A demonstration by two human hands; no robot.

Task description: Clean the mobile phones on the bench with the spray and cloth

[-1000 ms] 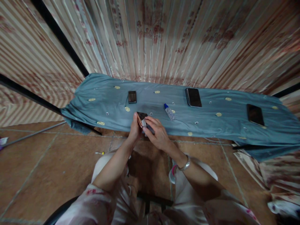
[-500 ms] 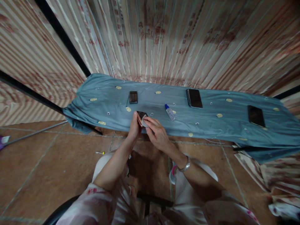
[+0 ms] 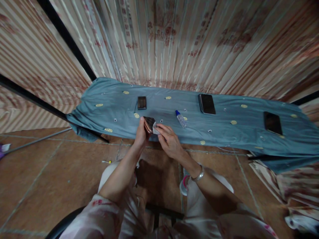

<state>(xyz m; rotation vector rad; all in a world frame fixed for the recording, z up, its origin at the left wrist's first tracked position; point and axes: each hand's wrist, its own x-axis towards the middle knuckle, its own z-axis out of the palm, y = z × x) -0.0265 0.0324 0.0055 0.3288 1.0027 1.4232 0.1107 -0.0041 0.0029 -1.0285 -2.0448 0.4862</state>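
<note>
Shift since half a second ago: white cloth (image 3: 155,128) drawn from over the held phone (image 3: 149,123) to its right edge, right hand (image 3: 171,143) slightly farther right, more of the dark face showing.
Curtain: striped hanging (image 3: 159,63) along the far side, backing the whole scene.
Tabletop: teal-covered tabletop (image 3: 117,108) running left to right; its items lie spread apart, which seems to leave the near middle for the hands.
Left hand: fingers of the left hand (image 3: 141,133) closed around the phone's left side, probably to steady it and leave its face reachable.
Right hand: fingers pinched together on the cloth, likely for fine control.
Right-side handsets: thicker dark handset (image 3: 207,104) far right of centre; flat dark handset (image 3: 272,122) farther right; both lying down.
Held phone: tilted between the hands, over the tabletop's near edge.
Small dark device: square device (image 3: 142,103) lying far left.
Bottle: blue-capped clear bottle (image 3: 180,119) lying just right of the hands, conveniently reachable.
Cloth: small, bunched, at the phone's right edge.
</note>
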